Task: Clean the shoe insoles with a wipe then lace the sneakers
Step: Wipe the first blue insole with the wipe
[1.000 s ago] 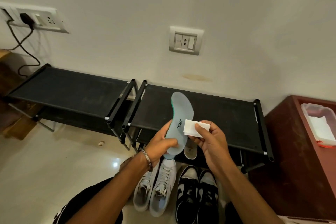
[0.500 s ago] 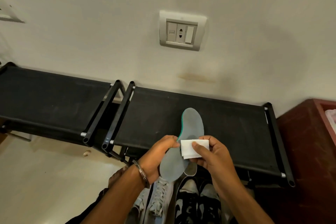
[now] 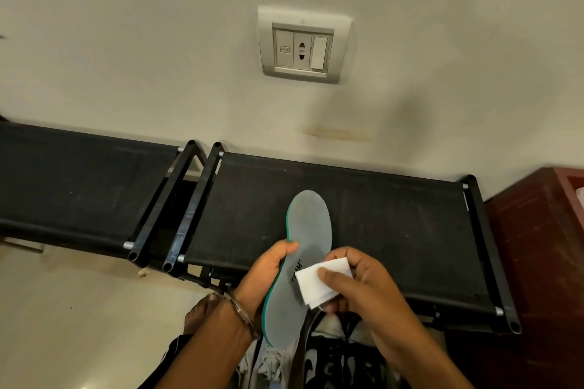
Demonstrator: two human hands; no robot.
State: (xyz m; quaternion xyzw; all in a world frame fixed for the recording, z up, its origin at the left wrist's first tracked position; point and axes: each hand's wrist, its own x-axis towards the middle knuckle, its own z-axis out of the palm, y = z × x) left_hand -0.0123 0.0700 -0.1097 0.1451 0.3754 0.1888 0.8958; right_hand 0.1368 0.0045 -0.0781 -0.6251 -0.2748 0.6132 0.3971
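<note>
Insole (image 3: 311, 249), grey on its face with a green edge, stands nearly upright at lower centre of the frame, held in the air in front of a black fabric shoe rack (image 3: 363, 218) that runs along a pale wall. The left hand (image 3: 268, 275) grips it by its left edge about halfway down, thumb on the face and fingers curled behind. The right hand (image 3: 357, 281) pinches a folded white wipe (image 3: 322, 284) between thumb and fingers and presses it against the insole's right side, beside some black printed lettering.

A thin foam piece of this kind looks light and flexible, likely to bow under a hard stroke, so a grip near the middle with fingers backing the spot being rubbed seems the sound choice. Its surface appears matte and not slippery; the wipe is soft and may bunch or slide if only loosely pinched.

Below the hands, at the bottom edge, white sneakers (image 3: 268, 366) and black-and-white sneakers (image 3: 341, 363) sit on the floor, the white pair's laces partly visible. A switch plate (image 3: 303, 44) is mounted on the wall in the upper centre, and a reddish wooden cabinet (image 3: 537, 262) stands at the right.
</note>
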